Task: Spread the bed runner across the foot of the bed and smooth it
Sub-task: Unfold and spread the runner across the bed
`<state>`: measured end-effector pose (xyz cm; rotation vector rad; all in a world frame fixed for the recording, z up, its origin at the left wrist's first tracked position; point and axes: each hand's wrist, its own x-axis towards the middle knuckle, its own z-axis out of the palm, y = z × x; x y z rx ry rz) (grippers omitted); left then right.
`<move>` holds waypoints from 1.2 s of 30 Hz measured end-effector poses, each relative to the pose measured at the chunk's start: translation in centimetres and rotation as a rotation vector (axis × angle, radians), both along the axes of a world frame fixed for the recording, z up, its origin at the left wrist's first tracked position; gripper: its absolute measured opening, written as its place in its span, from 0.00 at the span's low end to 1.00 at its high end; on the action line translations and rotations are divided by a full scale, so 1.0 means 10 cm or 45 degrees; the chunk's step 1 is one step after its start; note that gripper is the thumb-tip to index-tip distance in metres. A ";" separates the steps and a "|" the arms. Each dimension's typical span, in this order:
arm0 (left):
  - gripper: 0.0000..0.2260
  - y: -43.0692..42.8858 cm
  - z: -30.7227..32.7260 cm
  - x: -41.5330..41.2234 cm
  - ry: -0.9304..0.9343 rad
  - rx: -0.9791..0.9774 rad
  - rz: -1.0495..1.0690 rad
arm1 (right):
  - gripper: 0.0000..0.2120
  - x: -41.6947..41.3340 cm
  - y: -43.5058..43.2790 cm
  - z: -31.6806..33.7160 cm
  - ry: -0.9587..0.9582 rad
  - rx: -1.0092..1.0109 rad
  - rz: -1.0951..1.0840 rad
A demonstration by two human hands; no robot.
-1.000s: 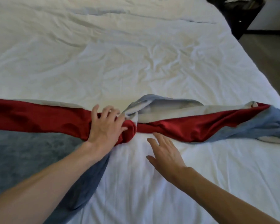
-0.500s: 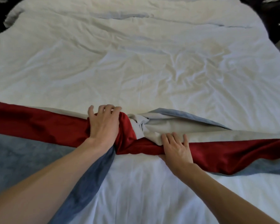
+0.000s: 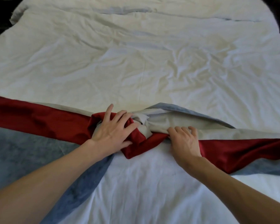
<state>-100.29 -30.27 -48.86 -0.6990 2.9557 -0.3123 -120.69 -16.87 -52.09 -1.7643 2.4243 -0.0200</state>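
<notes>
Bed runner (image 3: pixel 39 120) lies across the near part of the bed (image 3: pixel 136 62), left to right, twisted and bunched at its middle. We find the left hand (image 3: pixel 113 131) spread, pressing the red bunch; the right hand (image 3: pixel 186 141), just right, pinches the grey-and-red fold with curled fingers.

Bed runner (image 3: pixel 39 120) lies across bed (image 3: pixel 136 62), hands atop.

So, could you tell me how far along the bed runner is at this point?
Done: the bed runner lies across the bed, flat at left. In hand: left hand presses, right hand grips the twisted middle. Left: untwist it, unfold the right stretch, smooth.
</notes>
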 end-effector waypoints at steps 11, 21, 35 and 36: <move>0.16 -0.04 0.15 -0.66 0.359 0.137 0.803 | 0.07 -1.16 0.02 0.68 0.373 -0.129 -0.313; 0.31 0.29 -0.09 -0.79 0.284 0.028 0.250 | 0.12 -1.26 -0.34 0.50 0.330 -0.413 -0.409; 0.27 -0.46 -0.40 -0.95 0.150 0.005 0.539 | 0.13 -1.67 -1.11 0.32 0.467 -0.239 -0.265; 0.27 -0.50 -0.46 -0.99 0.135 0.028 0.575 | 0.13 -1.69 -1.16 0.29 0.487 -0.209 -0.252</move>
